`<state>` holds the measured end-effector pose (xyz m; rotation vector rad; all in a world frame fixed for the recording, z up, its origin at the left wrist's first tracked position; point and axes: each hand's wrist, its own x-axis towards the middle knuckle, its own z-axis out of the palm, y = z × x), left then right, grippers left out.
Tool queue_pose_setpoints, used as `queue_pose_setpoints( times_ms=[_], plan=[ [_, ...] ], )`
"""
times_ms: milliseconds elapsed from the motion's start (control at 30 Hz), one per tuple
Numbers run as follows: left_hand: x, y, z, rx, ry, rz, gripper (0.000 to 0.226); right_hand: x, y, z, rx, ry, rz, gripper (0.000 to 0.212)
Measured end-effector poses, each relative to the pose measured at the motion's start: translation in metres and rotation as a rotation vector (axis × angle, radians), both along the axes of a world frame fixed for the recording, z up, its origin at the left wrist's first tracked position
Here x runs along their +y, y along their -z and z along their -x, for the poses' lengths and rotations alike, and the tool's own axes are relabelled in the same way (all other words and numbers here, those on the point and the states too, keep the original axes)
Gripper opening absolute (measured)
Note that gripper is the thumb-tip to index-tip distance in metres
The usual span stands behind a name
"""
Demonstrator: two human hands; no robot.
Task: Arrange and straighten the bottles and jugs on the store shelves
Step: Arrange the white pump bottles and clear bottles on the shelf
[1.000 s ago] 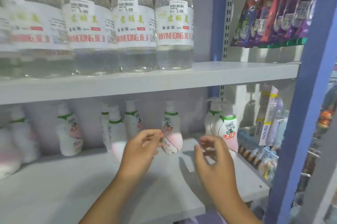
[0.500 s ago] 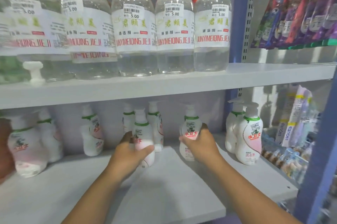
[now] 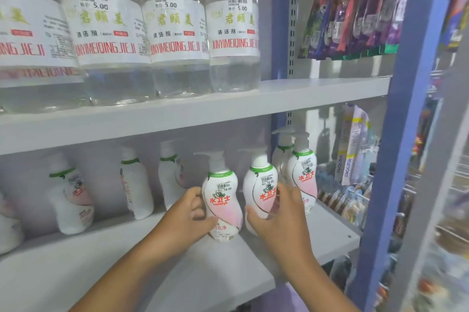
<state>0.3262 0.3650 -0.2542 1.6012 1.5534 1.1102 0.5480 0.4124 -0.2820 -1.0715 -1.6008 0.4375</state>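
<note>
A grey metal shelf unit with a blue post [image 3: 406,134] fills the view. On the upper shelf [image 3: 317,94] stands a row of big clear jugs [image 3: 175,32] with red caps and white labels; they stand upright, close side by side, each with a price sticker on it. To the right of the post with holes hang coloured packets [image 3: 355,7].

On the lower shelf [image 3: 332,233] stand smaller white pump bottles with green collars. Three of them [image 3: 134,190] stand apart at the back left, a little blurred, and a pair [image 3: 303,172] stands at the right end, one behind the other.

Near the front of the lower shelf, two pump bottles stand upright, just beside each other. The left hand [image 3: 187,217] is wrapped around the left pump bottle [image 3: 222,200], with the thumb on the front low down and the fingers behind it. The right hand [image 3: 279,215] is wrapped around the right pump bottle [image 3: 261,185], with the thumb on the front and the fingers on its right side. Both labels face the camera. The base of the right bottle is hidden by the hand.
</note>
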Motion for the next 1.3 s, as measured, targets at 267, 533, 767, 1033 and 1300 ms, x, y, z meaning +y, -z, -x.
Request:
queue_pose_setpoints(
  times_ms=[267, 533, 767, 1033, 1300],
  plan=[
    [0.049, 0.005, -0.033, -0.109, -0.095, -0.070, 0.039, -0.002, 0.002, -0.023, 0.038, 0.069, -0.065, 0.068],
    [0.090, 0.002, -0.063, -0.084, -0.027, -0.082, 0.032, 0.001, 0.008, -0.023, -0.018, 0.116, -0.022, 0.067],
    [0.096, 0.020, -0.063, -0.416, 0.071, -0.041, 0.027, 0.006, 0.010, -0.019, 0.037, 0.147, -0.003, 0.059],
    [0.103, 0.022, -0.064, -0.465, 0.124, -0.039, 0.030, 0.009, 0.001, -0.015, -0.120, 0.297, 0.005, 0.060],
    [0.103, 0.021, -0.062, -0.435, 0.130, -0.051, 0.031, 0.009, -0.001, -0.013, -0.214, 0.361, 0.039, 0.062]
  ],
)
